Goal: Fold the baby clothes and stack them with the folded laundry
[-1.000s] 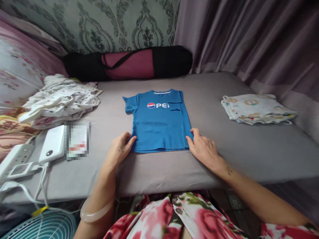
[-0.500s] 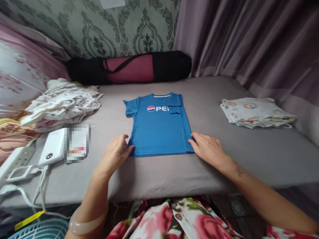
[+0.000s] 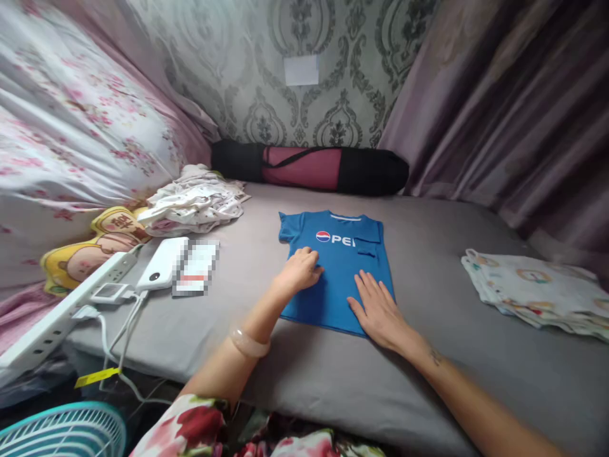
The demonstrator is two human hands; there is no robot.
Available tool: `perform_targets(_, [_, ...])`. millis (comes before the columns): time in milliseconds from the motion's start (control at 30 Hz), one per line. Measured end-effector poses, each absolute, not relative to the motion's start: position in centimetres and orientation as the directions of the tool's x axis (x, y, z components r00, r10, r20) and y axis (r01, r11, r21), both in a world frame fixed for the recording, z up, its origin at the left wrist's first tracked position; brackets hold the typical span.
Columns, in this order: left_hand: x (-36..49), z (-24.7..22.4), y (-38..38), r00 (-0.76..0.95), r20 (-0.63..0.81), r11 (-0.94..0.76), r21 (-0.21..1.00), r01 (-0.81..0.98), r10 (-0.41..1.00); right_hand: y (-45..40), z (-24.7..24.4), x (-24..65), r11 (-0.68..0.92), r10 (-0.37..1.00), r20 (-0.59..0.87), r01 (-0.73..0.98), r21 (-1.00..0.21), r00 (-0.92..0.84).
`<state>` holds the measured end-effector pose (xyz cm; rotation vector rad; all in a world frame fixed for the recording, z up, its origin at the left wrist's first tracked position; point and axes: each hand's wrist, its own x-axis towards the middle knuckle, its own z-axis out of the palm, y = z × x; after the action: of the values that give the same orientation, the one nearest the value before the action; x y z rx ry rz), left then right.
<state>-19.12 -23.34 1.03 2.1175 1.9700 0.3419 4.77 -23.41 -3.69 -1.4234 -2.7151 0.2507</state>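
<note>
A blue T-shirt [image 3: 333, 289] lies face up on the grey bed surface, with a round red, white and blue logo and the letters "PEI" showing. Its right side is folded inward in a strip, with that sleeve folded over the chest; the left sleeve sticks out. My right hand [image 3: 380, 315] rests flat on the lower right of the shirt, fingers spread. Above the shirt's left side is my left hand [image 3: 301, 271], fingers loosely bent and thumb apart, with nothing visible in it. A shadow falls on the cloth beneath it.
A folded patterned cloth stack [image 3: 537, 285] lies at the right, a crumpled cloth pile [image 3: 195, 200] at the back left. A power bank [image 3: 162, 263], power strip [image 3: 71, 311] and cables sit left. A long black and red bag [image 3: 304, 168] lies against the wall.
Both hands have let go of the shirt's bottom corners. My left hand has moved up over the shirt; my right hand now lies flat on it. The view has shifted left and up.
</note>
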Motion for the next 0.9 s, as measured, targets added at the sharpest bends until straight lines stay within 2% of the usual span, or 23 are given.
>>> perform_targets(100, [-18.9,0.7,-22.5,-0.017,-0.024,0.023,0.255,0.967,1.0,-23.2,-3.2,4.8,0.57,0.816,-0.022,0.811,-0.129,-0.577])
perform_targets(233, [-19.1,-0.4,-22.1,-0.084,0.058,0.069,0.226,0.972,0.995,-21.7,-1.4,3.9,0.611,0.792,0.021,0.79,-0.046,-0.61])
perform_targets(400, [-20.2,-2.2,-21.7,-0.171,0.192,0.101,0.329,0.939,0.966,-17.8,-0.1,-0.1,0.661,0.749,0.033,0.745,-0.088,-0.661])
perform_targets(567, [-22.1,-2.4,-21.2,-0.397,0.288,0.247,0.443,0.862,0.871,-14.1,-1.9,-5.6,0.656,0.741,-0.041,0.736,-0.164,-0.67])
perform_targets(767, [-24.0,-2.9,-20.5,-0.519,0.116,0.389,0.531,0.753,0.847,-10.3,-3.1,-10.0,0.576,0.793,-0.093,0.792,-0.203,-0.601])
perform_targets(900, [-24.6,-3.2,-20.0,-0.531,0.077,0.399,0.572,0.717,0.844,-7.8,-3.0,-12.4,0.537,0.823,-0.09,0.82,-0.198,-0.561])
